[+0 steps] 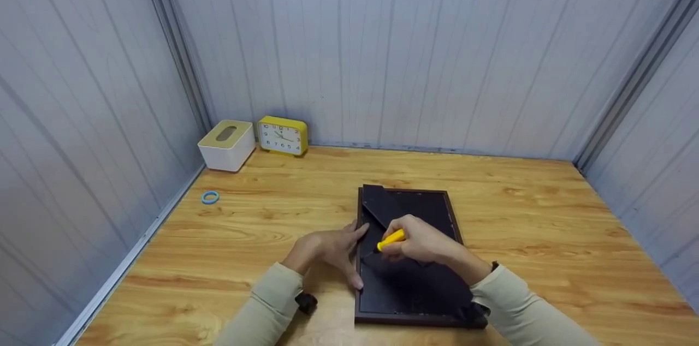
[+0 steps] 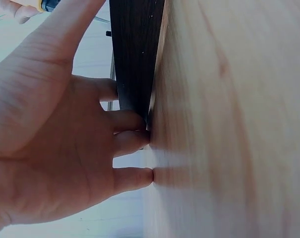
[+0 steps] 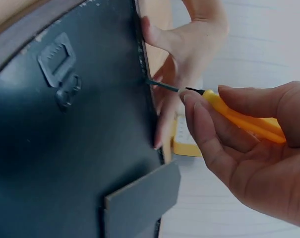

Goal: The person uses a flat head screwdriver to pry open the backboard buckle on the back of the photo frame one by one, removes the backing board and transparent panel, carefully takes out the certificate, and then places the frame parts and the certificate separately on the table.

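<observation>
A dark picture frame (image 1: 404, 294) lies back side up on the wooden table, its stand leg (image 1: 380, 201) slanting across the backing board. My right hand (image 1: 418, 239) grips a yellow-handled screwdriver (image 3: 246, 121). In the right wrist view, the screwdriver's thin shaft (image 3: 162, 85) meets the seam between backing and frame edge. Along that same long side rests my left hand (image 1: 333, 250), thumb and forefinger spread over the rim. The left wrist view has several of its fingers (image 2: 132, 141) against the frame's outer side and the tabletop. Metal hanger pieces (image 3: 57, 59) sit on the backing.
At the back left stand a white tissue box (image 1: 228, 152) with a wood-coloured lid and a yellow alarm clock (image 1: 283, 136). A small blue ring (image 1: 209, 197) lies on the table's left part. Pale panel walls (image 1: 355, 51) enclose the table at the back and sides.
</observation>
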`<state>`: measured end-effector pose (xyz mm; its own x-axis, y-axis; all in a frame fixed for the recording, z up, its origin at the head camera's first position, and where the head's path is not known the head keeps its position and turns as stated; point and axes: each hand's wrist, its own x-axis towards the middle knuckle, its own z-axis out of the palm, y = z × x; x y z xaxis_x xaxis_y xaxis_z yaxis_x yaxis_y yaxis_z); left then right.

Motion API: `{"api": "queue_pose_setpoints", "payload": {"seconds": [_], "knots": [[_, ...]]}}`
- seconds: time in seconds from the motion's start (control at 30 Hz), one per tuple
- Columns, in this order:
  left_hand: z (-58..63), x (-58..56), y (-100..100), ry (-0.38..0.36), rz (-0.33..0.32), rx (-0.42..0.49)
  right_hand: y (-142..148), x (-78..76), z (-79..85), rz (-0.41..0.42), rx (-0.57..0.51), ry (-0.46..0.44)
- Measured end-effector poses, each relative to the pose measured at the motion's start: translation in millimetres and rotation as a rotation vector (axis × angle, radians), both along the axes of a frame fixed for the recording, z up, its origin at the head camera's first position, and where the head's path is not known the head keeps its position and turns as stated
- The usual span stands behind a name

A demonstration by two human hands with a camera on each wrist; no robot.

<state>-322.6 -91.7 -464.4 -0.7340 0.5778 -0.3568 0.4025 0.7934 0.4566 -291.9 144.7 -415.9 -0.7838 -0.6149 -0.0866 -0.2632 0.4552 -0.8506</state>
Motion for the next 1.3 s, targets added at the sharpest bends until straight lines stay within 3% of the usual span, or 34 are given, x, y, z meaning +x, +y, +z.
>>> {"api": "queue_pose_setpoints", "payload": {"seconds": [0.27, 0.47, 0.63, 0.8, 0.93, 1.13, 1.3], "knots": [[1.2, -0.6, 1.4, 0.009, -0.016, -0.002, -8.0, -2.7, 6.2, -0.008, 0.063, 0.047], [2.6, 1.1, 1.7, 0.018, -0.037, -0.003, -34.1, -4.0, 22.9, 0.048, 0.238, 0.182], [2.1, 0.2, -1.1, 0.009, -0.08, 0.051, -58.0, -2.9, 34.6, 0.103, 0.347, 0.31], [3.1, -1.2, -0.8, 0.006, -0.062, 0.049, -51.8, -5.9, 37.0, 0.121, 0.357, 0.271], [3.9, -2.5, 2.4, 0.006, -0.029, 0.008, -20.6, -10.4, 26.4, 0.097, 0.279, 0.178], [3.6, -0.8, 0.2, 0.006, -0.008, -0.008, 21.6, -5.8, -7.0, 0.045, 0.174, 0.071], [1.2, 0.6, -1.3, 0.007, -0.022, 0.011, 49.5, 3.3, -29.1, 0.003, 0.145, 0.114]]}}
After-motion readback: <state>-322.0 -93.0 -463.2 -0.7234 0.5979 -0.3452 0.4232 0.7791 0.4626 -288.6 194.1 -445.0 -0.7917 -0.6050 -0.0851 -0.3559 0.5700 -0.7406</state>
